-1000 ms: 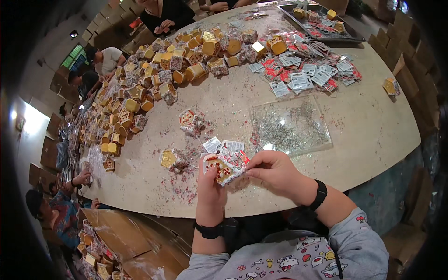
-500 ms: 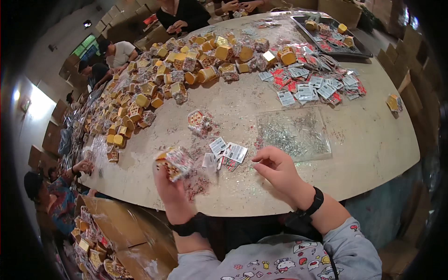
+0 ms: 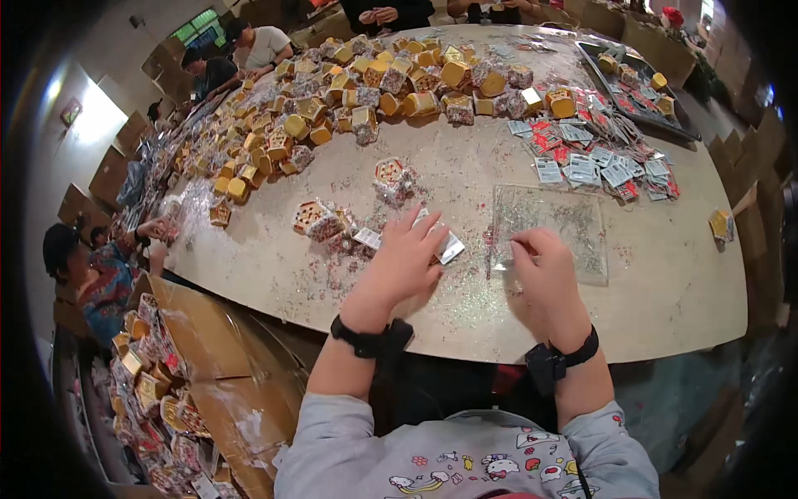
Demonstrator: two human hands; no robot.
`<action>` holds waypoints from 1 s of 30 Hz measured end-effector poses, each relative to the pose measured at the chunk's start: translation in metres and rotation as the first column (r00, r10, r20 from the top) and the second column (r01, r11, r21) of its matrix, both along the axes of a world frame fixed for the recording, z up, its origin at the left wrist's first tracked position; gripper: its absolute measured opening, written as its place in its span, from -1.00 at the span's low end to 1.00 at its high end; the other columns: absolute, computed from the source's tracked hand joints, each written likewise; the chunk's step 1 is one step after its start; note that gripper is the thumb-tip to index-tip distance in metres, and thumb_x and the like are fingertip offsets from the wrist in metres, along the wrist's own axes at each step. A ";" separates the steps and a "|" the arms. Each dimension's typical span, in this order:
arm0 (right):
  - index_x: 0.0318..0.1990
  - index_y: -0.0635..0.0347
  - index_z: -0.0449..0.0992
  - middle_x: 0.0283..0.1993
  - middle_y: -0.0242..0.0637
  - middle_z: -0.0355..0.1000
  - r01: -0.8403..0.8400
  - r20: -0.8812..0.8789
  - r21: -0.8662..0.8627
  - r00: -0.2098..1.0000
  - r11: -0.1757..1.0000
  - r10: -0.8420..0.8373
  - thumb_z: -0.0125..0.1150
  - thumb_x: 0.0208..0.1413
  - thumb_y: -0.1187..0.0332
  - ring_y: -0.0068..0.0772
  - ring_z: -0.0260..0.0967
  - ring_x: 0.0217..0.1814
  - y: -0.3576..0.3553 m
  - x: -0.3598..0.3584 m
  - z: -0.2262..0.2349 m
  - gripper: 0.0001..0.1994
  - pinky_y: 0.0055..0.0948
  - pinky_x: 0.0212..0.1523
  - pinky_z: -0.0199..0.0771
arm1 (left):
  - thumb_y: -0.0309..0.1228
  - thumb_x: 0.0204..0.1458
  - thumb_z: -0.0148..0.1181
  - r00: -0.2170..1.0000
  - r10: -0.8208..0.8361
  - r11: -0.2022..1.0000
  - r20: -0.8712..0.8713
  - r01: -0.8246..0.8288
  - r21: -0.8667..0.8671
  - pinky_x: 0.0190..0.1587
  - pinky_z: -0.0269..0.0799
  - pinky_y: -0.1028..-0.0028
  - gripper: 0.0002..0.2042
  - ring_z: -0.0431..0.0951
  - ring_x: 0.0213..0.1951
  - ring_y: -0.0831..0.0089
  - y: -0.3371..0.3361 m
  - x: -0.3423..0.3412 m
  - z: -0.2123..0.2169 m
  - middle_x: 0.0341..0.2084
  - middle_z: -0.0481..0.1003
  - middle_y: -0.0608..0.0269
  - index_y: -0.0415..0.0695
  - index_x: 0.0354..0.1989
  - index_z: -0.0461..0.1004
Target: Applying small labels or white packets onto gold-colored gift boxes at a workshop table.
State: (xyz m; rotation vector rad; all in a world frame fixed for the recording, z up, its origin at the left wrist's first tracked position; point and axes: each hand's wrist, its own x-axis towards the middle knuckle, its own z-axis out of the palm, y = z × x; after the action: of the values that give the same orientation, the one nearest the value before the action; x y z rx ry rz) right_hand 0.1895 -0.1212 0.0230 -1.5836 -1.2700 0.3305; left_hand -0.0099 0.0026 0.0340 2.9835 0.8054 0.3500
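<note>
My left hand (image 3: 403,258) lies with fingers spread over a small stack of white printed cards (image 3: 450,248), hiding most of them. Beside it on the table is a glittery house-shaped ornament (image 3: 310,218) with a brown, white-dotted face. A second ornament of that kind (image 3: 389,172) stands a little farther off. My right hand (image 3: 544,270) is at the near left part of a flat clear tray (image 3: 595,273), where thin silvery pins (image 3: 549,218) lie scattered. Its thumb and forefinger are pinched together; anything between them is too small to make out.
Gold ornaments (image 3: 366,96) heap across the table's far left. Red and white cards (image 3: 598,162) pile at the far right, before a dark tray (image 3: 640,91). A single ornament (image 3: 721,225) sits near the right edge. An open carton (image 3: 224,349) of ornaments stands lower left. Other people work around the table.
My left hand has let go of the ornament, which now rests on the table, and has moved right onto the cards. My right hand has moved right to the clear tray. The view has shifted.
</note>
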 end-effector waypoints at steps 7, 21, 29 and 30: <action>-0.24 0.19 0.52 -0.25 -0.14 0.41 0.084 0.351 -0.267 0.936 0.960 0.016 0.16 -0.11 0.43 -0.05 0.36 -0.11 -0.005 0.021 -0.008 -0.78 -0.21 -0.11 0.41 | -0.41 -0.07 0.17 0.992 -0.018 0.957 0.122 0.052 -0.285 0.03 0.29 0.27 -0.63 0.39 -0.04 0.06 0.014 0.019 -0.017 -0.14 0.42 -0.02 -0.19 -0.03 0.41; -0.42 0.17 0.57 -0.31 -0.15 0.39 0.114 0.319 -0.329 0.948 0.937 -0.003 0.17 -0.11 0.38 -0.05 0.40 -0.25 0.018 0.026 -0.009 -0.89 -0.21 -0.23 0.44 | -0.37 0.10 0.02 0.852 0.006 0.795 0.524 0.314 -0.518 -0.07 0.35 0.33 -0.76 0.45 -0.15 0.16 0.018 0.014 -0.020 -0.22 0.44 0.03 -0.29 -0.22 0.50; -0.40 0.22 0.54 -0.16 -0.15 0.41 0.153 0.366 -0.237 0.929 0.959 -0.058 0.15 -0.09 0.42 -0.06 0.40 -0.16 0.044 0.035 -0.001 -0.89 -0.22 -0.18 0.44 | -0.55 0.01 0.08 0.740 0.162 0.824 0.653 0.263 -0.502 -0.21 0.35 0.40 -0.86 0.45 -0.26 0.27 0.012 0.012 -0.015 -0.37 0.43 0.12 -0.26 -0.26 0.51; -0.38 0.23 0.54 -0.13 -0.14 0.42 0.127 0.350 -0.189 0.935 0.974 -0.054 0.16 -0.09 0.43 -0.06 0.40 -0.15 0.047 0.039 -0.004 -0.88 -0.23 -0.16 0.44 | -0.57 0.00 0.09 0.741 0.186 0.818 0.645 0.247 -0.519 -0.22 0.35 0.41 -0.86 0.45 -0.27 0.28 0.013 0.008 -0.013 -0.37 0.44 0.13 -0.26 -0.27 0.51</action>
State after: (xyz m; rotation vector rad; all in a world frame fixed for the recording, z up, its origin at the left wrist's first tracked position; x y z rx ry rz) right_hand 0.2283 -0.0740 0.0189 -1.9364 -1.4565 0.1334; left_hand -0.0015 0.0151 0.0213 2.0416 0.6086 0.9269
